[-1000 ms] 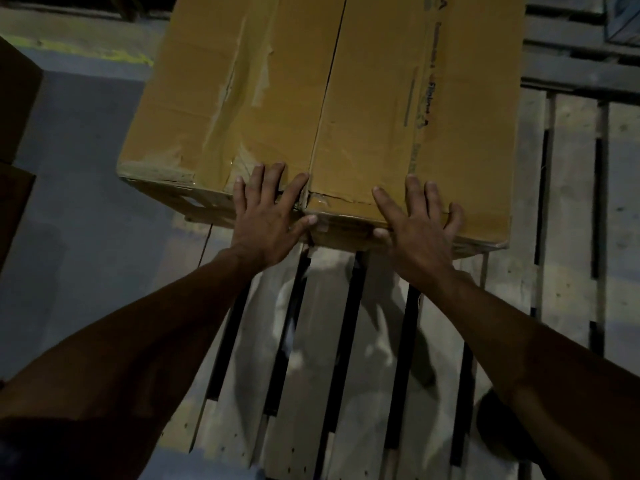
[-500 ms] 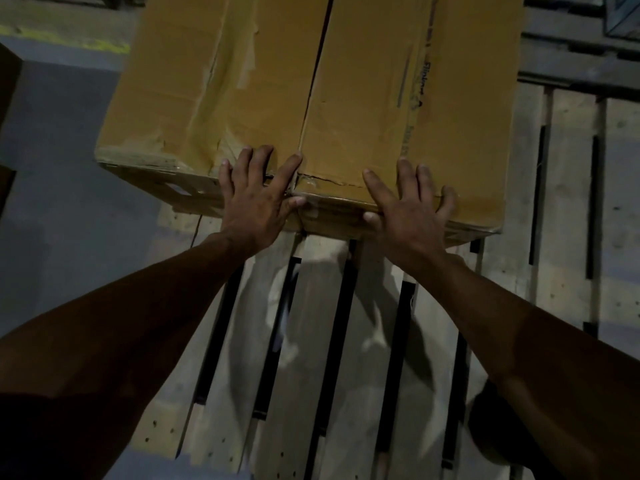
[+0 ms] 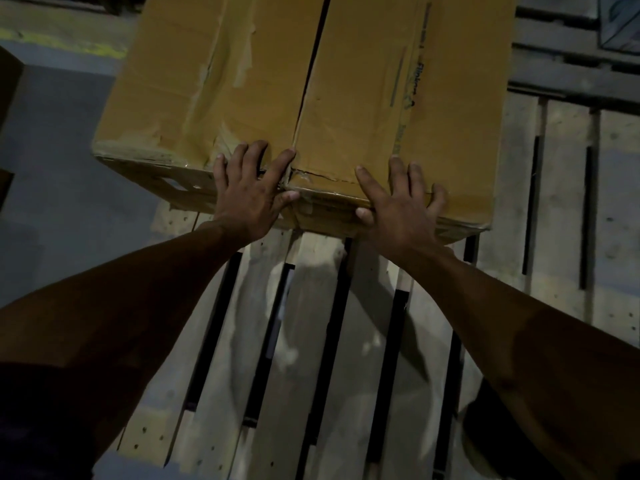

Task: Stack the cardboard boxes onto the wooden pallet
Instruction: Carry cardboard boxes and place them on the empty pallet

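Note:
A large brown cardboard box (image 3: 363, 84) with closed top flaps and worn tape lies on the wooden pallet (image 3: 311, 341); its left corner hangs past the pallet's left edge. My left hand (image 3: 251, 190) presses flat on the box's near edge beside the flap seam, fingers spread over the top. My right hand (image 3: 401, 206) lies on the same edge further right, fingers straight on the top and thumb against the front face.
Grey floor (image 3: 62, 188) lies to the left, with a yellow line (image 3: 69, 43) at the back. A dark box corner (image 3: 8, 84) shows at the far left. More pallet slats (image 3: 571, 188) stretch to the right and behind the box.
Both hands stay flat on the box's near edge. The box has slid a little further away across the pallet and shifted slightly left in view.

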`<state>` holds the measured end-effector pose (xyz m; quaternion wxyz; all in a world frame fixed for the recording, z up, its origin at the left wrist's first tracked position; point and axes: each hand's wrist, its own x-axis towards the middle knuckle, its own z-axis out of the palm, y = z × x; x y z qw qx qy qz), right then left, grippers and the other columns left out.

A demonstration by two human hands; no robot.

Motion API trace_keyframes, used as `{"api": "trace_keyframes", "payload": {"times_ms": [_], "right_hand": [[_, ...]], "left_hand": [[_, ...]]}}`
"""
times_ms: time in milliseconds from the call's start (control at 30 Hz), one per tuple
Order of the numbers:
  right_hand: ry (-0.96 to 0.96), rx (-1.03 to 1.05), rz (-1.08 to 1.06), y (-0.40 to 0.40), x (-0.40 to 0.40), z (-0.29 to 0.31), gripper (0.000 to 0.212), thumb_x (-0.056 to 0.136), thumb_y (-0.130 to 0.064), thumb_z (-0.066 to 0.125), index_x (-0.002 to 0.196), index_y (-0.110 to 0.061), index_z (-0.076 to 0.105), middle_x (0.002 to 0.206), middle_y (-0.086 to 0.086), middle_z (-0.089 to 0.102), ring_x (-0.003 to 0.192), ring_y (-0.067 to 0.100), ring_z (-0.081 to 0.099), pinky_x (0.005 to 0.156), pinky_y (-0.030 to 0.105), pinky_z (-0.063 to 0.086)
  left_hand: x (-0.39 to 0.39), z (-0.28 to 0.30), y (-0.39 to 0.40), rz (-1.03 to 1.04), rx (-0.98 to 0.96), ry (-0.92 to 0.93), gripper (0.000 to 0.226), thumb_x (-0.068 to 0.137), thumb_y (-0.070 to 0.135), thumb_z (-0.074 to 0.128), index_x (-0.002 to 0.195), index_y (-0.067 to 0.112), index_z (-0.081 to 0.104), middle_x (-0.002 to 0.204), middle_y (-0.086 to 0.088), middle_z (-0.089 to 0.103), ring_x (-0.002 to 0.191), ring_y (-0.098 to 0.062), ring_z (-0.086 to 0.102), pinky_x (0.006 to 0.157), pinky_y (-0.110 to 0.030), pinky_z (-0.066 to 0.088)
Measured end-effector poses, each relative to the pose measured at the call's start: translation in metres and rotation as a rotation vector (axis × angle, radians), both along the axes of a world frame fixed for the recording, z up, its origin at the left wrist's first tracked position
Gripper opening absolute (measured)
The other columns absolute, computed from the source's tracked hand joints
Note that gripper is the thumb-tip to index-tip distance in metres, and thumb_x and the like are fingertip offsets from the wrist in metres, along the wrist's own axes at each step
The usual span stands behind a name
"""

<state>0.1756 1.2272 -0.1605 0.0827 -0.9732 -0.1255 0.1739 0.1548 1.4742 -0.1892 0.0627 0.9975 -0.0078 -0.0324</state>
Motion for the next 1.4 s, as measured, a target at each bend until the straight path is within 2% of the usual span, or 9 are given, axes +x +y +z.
{"api": "trace_keyframes", "payload": {"times_ms": [333, 500, 633, 733, 867, 1067, 1167, 1300, 1400], "right_hand": [[0.103, 0.011, 0.051, -0.009, -0.013, 0.02, 0.071, 0.103, -0.05, 0.044, 0.16, -0.037, 0.003, 0.168, 0.009, -0.014, 0.153, 0.033, -0.014, 0.118, 0.06, -0.008], [0.178, 0.074, -0.053, -0.017, -0.062, 0.05, 0.068, 0.103, -0.052, 0.04, 0.16, -0.033, 0.01, 0.169, 0.008, 0.0, 0.155, 0.027, -0.002, 0.121, 0.052, -0.001], [0.211, 0.125, -0.167, -0.018, -0.118, 0.09, 0.061, 0.104, -0.046, 0.039, 0.158, -0.028, 0.02, 0.165, 0.007, 0.02, 0.152, 0.025, 0.015, 0.122, 0.048, 0.013], [0.265, 0.128, -0.219, -0.017, -0.167, 0.132, 0.059, 0.105, -0.048, 0.036, 0.158, -0.026, 0.022, 0.163, 0.007, 0.027, 0.149, 0.026, 0.023, 0.12, 0.044, 0.019], [0.326, 0.156, -0.281, -0.013, -0.224, 0.192, 0.059, 0.105, -0.048, 0.038, 0.157, -0.022, 0.029, 0.159, 0.009, 0.035, 0.146, 0.028, 0.032, 0.119, 0.041, 0.024], [0.263, 0.204, -0.35, 0.003, -0.309, 0.278, 0.06, 0.102, -0.052, 0.043, 0.153, -0.02, 0.039, 0.154, 0.008, 0.044, 0.141, 0.029, 0.039, 0.115, 0.04, 0.031], [0.253, 0.229, -0.39, 0.007, -0.348, 0.31, 0.062, 0.101, -0.054, 0.046, 0.152, -0.019, 0.041, 0.151, 0.008, 0.048, 0.137, 0.03, 0.044, 0.111, 0.041, 0.037], [0.22, 0.228, -0.435, 0.007, -0.393, 0.345, 0.063, 0.1, -0.054, 0.047, 0.152, -0.018, 0.041, 0.153, 0.007, 0.047, 0.137, 0.029, 0.045, 0.109, 0.037, 0.039], [0.179, 0.232, -0.46, 0.002, -0.418, 0.363, 0.063, 0.1, -0.053, 0.048, 0.152, -0.019, 0.041, 0.153, 0.007, 0.046, 0.138, 0.028, 0.044, 0.108, 0.035, 0.038]], "left_hand": [[-0.002, 0.043, -0.015, 0.024, 0.008, 0.251, 0.064, 0.101, 0.056, 0.029, 0.157, 0.034, 0.006, 0.165, -0.009, 0.004, 0.151, -0.032, 0.0, 0.119, -0.055, 0.001], [-0.052, 0.083, -0.033, 0.083, -0.146, 0.333, 0.06, 0.103, 0.051, 0.024, 0.157, 0.03, 0.009, 0.165, -0.011, 0.007, 0.151, -0.031, 0.006, 0.121, -0.054, 0.007], [-0.108, 0.121, -0.038, 0.155, -0.221, 0.327, 0.062, 0.103, 0.053, 0.022, 0.156, 0.023, 0.017, 0.163, -0.012, 0.014, 0.15, -0.03, 0.012, 0.119, -0.051, 0.015], [-0.153, 0.165, -0.037, 0.2, -0.269, 0.26, 0.065, 0.1, 0.052, 0.024, 0.152, 0.013, 0.03, 0.155, -0.017, 0.033, 0.142, -0.033, 0.03, 0.113, -0.049, 0.03], [-0.214, 0.217, -0.035, 0.237, -0.275, 0.248, 0.051, 0.101, 0.039, 0.044, 0.14, 0.006, 0.046, 0.141, -0.019, 0.049, 0.132, -0.034, 0.041, 0.108, -0.045, 0.035], [-0.305, 0.288, -0.033, 0.209, -0.292, 0.28, 0.045, 0.098, 0.039, 0.045, 0.123, 0.003, 0.058, 0.12, -0.021, 0.061, 0.114, -0.036, 0.053, 0.093, -0.04, 0.043], [-0.34, 0.322, -0.032, 0.198, -0.293, 0.324, 0.062, 0.09, 0.048, 0.031, 0.126, 0.003, 0.057, 0.123, -0.021, 0.061, 0.116, -0.035, 0.053, 0.093, -0.037, 0.042], [-0.377, 0.357, -0.034, 0.159, -0.282, 0.324, 0.053, 0.101, 0.039, 0.043, 0.143, 0.006, 0.044, 0.142, -0.019, 0.05, 0.132, -0.032, 0.043, 0.106, -0.035, 0.034], [-0.4, 0.373, -0.034, 0.109, -0.269, 0.318, 0.06, 0.099, 0.045, 0.036, 0.143, 0.006, 0.045, 0.142, -0.018, 0.05, 0.132, -0.031, 0.044, 0.106, -0.034, 0.034]]}}
